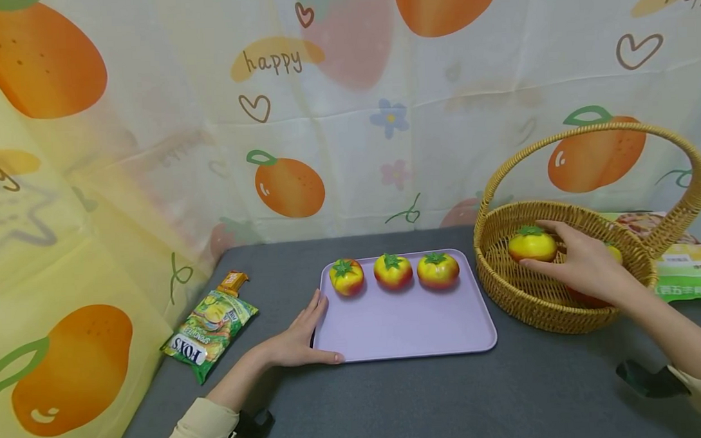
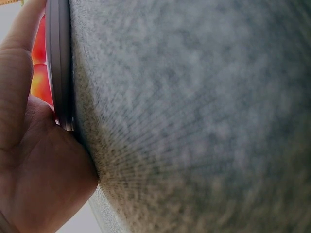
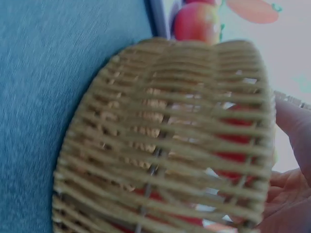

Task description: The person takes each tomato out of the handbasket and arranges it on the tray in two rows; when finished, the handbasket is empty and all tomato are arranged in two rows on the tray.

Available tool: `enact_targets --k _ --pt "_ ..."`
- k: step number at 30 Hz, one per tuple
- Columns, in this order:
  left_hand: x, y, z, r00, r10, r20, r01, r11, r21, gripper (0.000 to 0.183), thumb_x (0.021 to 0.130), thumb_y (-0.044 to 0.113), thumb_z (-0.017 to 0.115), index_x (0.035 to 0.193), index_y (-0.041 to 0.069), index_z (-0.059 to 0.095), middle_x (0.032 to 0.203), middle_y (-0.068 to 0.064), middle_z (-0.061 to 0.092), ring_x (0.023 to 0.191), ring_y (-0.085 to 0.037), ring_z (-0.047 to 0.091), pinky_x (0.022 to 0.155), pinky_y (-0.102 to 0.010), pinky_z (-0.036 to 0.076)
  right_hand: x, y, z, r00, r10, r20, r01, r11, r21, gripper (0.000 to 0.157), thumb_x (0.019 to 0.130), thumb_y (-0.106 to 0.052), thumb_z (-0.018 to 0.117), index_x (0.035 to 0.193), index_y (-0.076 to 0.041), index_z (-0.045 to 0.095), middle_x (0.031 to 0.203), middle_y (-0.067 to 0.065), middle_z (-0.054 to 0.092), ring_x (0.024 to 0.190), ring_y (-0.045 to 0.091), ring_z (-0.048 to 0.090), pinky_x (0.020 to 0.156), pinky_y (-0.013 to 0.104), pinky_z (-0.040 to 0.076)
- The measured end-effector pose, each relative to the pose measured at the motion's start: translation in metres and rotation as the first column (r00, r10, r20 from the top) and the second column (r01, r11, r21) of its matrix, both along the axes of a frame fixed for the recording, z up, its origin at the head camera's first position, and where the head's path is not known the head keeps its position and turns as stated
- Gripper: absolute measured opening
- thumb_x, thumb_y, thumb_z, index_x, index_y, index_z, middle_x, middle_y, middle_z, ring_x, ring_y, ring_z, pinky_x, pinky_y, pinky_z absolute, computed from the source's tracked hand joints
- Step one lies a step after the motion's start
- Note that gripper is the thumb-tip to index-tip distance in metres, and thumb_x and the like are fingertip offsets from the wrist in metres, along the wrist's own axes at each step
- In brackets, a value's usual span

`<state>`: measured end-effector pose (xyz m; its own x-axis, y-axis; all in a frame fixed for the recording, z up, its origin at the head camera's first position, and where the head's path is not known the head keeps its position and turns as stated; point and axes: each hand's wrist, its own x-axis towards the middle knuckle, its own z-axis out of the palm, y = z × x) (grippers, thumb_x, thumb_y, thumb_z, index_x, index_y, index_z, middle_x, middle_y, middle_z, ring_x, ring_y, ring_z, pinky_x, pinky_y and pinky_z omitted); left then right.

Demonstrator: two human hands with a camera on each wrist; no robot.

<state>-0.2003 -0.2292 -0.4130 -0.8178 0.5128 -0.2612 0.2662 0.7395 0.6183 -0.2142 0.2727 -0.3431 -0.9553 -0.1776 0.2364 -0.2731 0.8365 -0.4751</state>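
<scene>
In the head view, my right hand (image 1: pixel 590 262) holds a yellow-red tomato (image 1: pixel 532 245) with green leaves inside the wicker basket (image 1: pixel 521 303), thumb on the near side and fingers on the far side. Under that hand, more such fruit lies in the basket, partly hidden. My left hand (image 1: pixel 296 337) rests at the near left corner of a lilac tray (image 1: pixel 400 327), fingers straight along its left edge and thumb along the front edge. Along the tray's back stand three more tomatoes: a left one (image 1: pixel 347 277), a middle one (image 1: pixel 393 271) and a right one (image 1: pixel 438 271).
Left of the tray lie a green FOX'S candy bag (image 1: pixel 211 330) and a small orange-brown packet (image 1: pixel 233 282). A green and yellow food package (image 1: pixel 688 268) sits behind the basket at right. The basket's tall handle (image 1: pixel 591 128) arches over it. A printed curtain (image 1: pixel 347 129) hangs behind the grey table (image 1: pixel 426 403).
</scene>
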Motion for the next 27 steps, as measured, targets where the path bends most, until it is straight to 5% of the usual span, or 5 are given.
enact_targets --k 27 --pt "-0.001 -0.001 0.0 1.0 -0.012 -0.009 0.012 1.0 -0.001 0.118 0.08 0.058 0.072 0.156 0.009 -0.004 0.16 -0.013 -0.02 0.147 -0.038 -0.007 0.113 -0.061 0.007 0.03 -0.052 0.013 0.996 0.089 0.027 -0.086 0.99 -0.115 0.084 0.082 -0.043 0.077 0.144 0.0 0.039 0.132 0.027 0.051 0.112 0.043 0.055 0.088 0.06 0.046"
